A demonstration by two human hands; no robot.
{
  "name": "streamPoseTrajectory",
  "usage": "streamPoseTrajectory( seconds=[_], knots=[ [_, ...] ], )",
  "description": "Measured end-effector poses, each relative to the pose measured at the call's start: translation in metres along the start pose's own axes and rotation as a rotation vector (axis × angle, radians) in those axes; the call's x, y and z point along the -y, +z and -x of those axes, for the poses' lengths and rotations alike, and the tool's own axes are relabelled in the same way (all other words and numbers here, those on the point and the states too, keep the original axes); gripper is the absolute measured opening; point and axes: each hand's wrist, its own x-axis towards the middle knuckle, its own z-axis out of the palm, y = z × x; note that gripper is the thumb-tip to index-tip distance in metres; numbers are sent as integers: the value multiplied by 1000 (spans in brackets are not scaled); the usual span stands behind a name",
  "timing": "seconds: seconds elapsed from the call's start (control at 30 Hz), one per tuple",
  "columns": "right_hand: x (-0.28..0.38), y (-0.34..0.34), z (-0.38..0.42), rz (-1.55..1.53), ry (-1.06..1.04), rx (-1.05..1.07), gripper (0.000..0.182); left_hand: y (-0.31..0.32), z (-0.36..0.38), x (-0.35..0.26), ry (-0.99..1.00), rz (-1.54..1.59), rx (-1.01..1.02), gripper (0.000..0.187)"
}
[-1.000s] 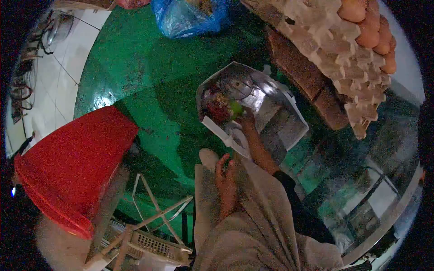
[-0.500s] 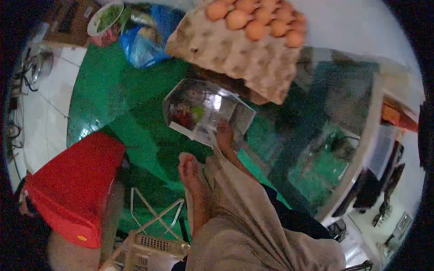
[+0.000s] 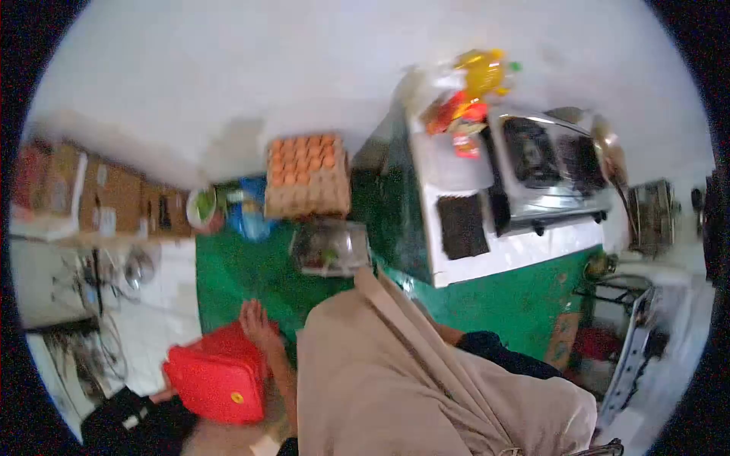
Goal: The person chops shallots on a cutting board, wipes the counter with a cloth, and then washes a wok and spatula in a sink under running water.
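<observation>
My left hand [image 3: 258,323] reaches out to the left with its fingers stretched and slightly apart, overlapping the far edge of a red cloth item [image 3: 217,380] with a small yellow emblem. Nothing shows in its fingers. On my right side, only the forearm [image 3: 449,334] and dark sleeve show; my beige-covered knee [image 3: 365,342] hides the right hand. Beyond the knee, a clear plastic container [image 3: 331,251] holds something green and dark red on the green floor. Behind it, a cardboard egg tray [image 3: 306,201] carries rows of brown eggs at its back.
A gas stove [image 3: 551,163] and a dark mat [image 3: 462,226] occupy the white counter at right, with an oil bottle [image 3: 483,74] behind. A bowl of greens [image 3: 204,209] and a blue bag [image 3: 252,220] stand by the eggs. Another person's black sleeve [image 3: 137,418] shows lower left.
The view has lifted and swung right, bringing the counter and stove in. My left hand has moved left toward the red cloth. My right hand has left the clear container and gone behind my knee.
</observation>
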Motion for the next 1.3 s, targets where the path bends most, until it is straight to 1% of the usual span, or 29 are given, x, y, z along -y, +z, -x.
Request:
streamPoseTrajectory(
  seconds=[0.03,0.1,0.17,0.2,0.23,0.27,0.3,0.37,0.4,0.47,0.53,0.57,0.63,0.7,0.73,0.77,0.83,0.87,0.93,0.97,1.03,1.07,1.17,1.27,1.3],
  knots=[
    [6,-4,7,-34,-54,-6,33,1,7,-10,29,-75,-9,44],
    [11,-13,16,-120,-159,-29,33,-21,0,-6,-51,32,36,43],
    [0,-26,30,-186,-233,-55,32,-25,6,0,-52,-70,118,42],
    [-11,-32,39,-184,-264,-78,32,-12,16,-1,-50,-124,146,41],
    [-25,-37,49,-82,-267,-137,32,-1,30,3,-51,-75,135,41],
    [-40,-42,64,115,-274,-241,42,17,58,-1,-56,-29,116,41],
    [-54,-46,76,175,-202,-242,42,33,89,-3,-64,19,90,42],
    [-89,-57,104,301,-50,-227,42,69,149,6,16,14,111,42],
    [-101,-69,131,225,-104,-244,40,80,174,12,52,2,124,43],
    [-133,-94,187,196,-60,-354,40,100,209,61,131,9,199,43],
    [-147,-105,250,105,4,-439,38,121,245,86,9,-68,170,43],
    [-158,-117,278,54,45,-483,38,163,266,88,-144,-121,96,43],
    [-196,-120,307,-33,95,-550,37,222,308,95,-108,-202,306,38],
    [-233,-134,329,-64,106,-611,36,273,297,128,8,-451,517,32],
    [-247,-137,337,-65,90,-636,36,294,287,148,252,-551,603,30],
    [-251,-137,341,-73,74,-657,35,315,273,171,346,-579,667,32],
    [-249,-148,347,-86,105,-680,35,367,280,159,504,-851,721,40],
    [-247,-150,356,-94,131,-694,35,379,274,167,671,-1001,696,43],
    [-235,-153,370,-214,130,-686,34,406,266,187,1023,-1272,648,49],
    [-229,-156,373,-274,132,-686,34,412,268,189,949,-1376,661,52],
    [-228,-151,367,-309,97,-692,33,422,282,170,786,-1578,676,58],
    [-227,-150,363,-326,76,-691,32,422,273,177,822,-1581,677,55],
    [-194,-169,343,-455,41,-756,30,429,264,179,821,-1549,716,48],
    [-142,-209,315,-794,-237,-780,28,426,243,198,878,-1417,648,34],
    [-129,-221,299,-927,-331,-770,28,423,244,195,744,-1287,617,30]
  ],
)
